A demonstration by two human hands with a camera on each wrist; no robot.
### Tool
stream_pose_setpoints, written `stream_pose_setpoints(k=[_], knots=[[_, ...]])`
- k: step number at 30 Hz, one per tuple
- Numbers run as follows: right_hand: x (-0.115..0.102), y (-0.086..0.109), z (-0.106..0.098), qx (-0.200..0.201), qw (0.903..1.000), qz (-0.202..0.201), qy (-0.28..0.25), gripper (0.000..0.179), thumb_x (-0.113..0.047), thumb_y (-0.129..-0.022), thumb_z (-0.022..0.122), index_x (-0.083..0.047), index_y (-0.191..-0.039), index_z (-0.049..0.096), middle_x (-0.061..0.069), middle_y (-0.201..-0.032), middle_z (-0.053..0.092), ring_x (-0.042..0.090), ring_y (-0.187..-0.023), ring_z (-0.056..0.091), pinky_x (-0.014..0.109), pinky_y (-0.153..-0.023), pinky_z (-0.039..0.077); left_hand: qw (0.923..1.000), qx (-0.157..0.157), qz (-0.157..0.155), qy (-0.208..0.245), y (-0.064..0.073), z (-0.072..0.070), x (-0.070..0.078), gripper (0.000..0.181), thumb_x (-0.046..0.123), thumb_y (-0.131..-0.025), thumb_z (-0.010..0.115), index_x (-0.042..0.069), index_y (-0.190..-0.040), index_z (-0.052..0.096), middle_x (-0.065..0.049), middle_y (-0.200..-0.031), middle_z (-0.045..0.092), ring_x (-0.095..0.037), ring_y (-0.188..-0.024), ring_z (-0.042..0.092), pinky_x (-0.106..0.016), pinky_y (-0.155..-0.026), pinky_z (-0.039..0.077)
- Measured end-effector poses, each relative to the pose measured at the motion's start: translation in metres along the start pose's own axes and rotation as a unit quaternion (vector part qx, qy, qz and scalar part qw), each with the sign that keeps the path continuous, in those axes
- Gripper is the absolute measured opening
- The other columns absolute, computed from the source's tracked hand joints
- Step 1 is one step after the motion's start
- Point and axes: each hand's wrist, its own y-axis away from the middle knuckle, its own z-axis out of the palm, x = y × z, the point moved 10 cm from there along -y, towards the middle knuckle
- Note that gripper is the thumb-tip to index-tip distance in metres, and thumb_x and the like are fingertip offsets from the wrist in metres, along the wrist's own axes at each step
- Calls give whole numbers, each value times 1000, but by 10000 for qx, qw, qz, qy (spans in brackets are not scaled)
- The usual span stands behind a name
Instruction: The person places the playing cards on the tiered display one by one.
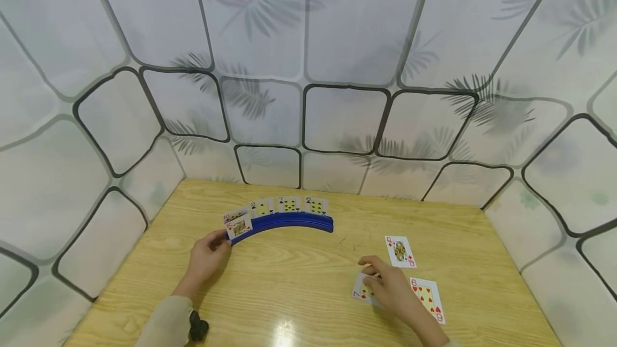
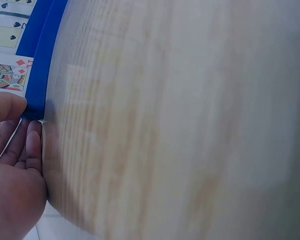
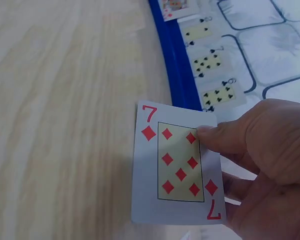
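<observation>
My left hand [image 1: 207, 256] grips the left end of a curved blue card holder [image 1: 294, 220], its thumb beside the king of diamonds [image 1: 239, 226]. That king stands at the holder's left end, in front of a partly covered card [image 1: 234, 214]. Several spade cards [image 1: 289, 204] stand fanned along the holder's back. Further right, my right hand [image 1: 392, 289] pinches a seven of diamonds [image 3: 180, 165] by one long edge, thumb on its face. The seven is face up and raised in the right wrist view; in the head view my fingers cover part of it.
On the wooden table [image 1: 289, 277], a queen of diamonds [image 1: 400, 251] lies face up beyond my right hand. A six of hearts [image 1: 427, 300] lies to its right, partly behind the wrist. Patterned cloth walls [image 1: 270, 111] enclose the table at the back and sides.
</observation>
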Motion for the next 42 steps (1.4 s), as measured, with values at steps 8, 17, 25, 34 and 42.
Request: stream_pose_setpoints(k=[8, 17, 25, 34, 42], knots=[[-23, -25, 7, 3, 9992, -278, -283, 21, -8, -100, 70, -12, -120, 76, 0, -109, 78, 11, -94, 70, 27, -79, 58, 10000, 15, -5, -78, -3, 0, -3, 34, 3, -98, 67, -7, -131, 68, -24, -114, 76, -17, -96, 68, -19, -83, 52], [-41, -51, 9, 285, 9977, -103, -614, 9, -12, -100, 71, -18, -107, 74, -6, -94, 75, 6, -80, 64, 23, -72, 52, 10000, -7, 62, -55, -3, 0, -4, 35, 3, -98, 67, -8, -131, 67, -24, -115, 75, -15, -96, 67, -19, -83, 52], [-54, -71, 12, 351, 9952, -177, -894, 7, -14, -102, 70, -16, -108, 72, -3, -98, 75, 10, -87, 67, 25, -78, 54, 10000, -14, 9, -56, 0, 0, 1, 35, 2, -98, 66, -9, -131, 67, -25, -115, 75, -22, -98, 69, -19, -82, 52], [-67, -88, 19, 574, 9915, -158, -1156, 8, -12, -100, 72, -18, -106, 72, -4, -98, 74, 13, -92, 70, 26, -78, 53, 10000, -31, -45, -82, -1, 1, -3, 35, 2, -99, 66, -8, -132, 67, -25, -117, 75, -25, -101, 69, -19, -83, 52], [-80, -104, 32, 556, 9875, -240, -1452, 5, -13, -101, 72, -12, -106, 72, 0, -99, 75, 13, -90, 70, 26, -78, 54, 9999, -46, -73, -78, -2, 1, -5, 35, 2, -99, 66, -8, -133, 66, -25, -116, 74, -26, -101, 69, -19, -82, 52]])
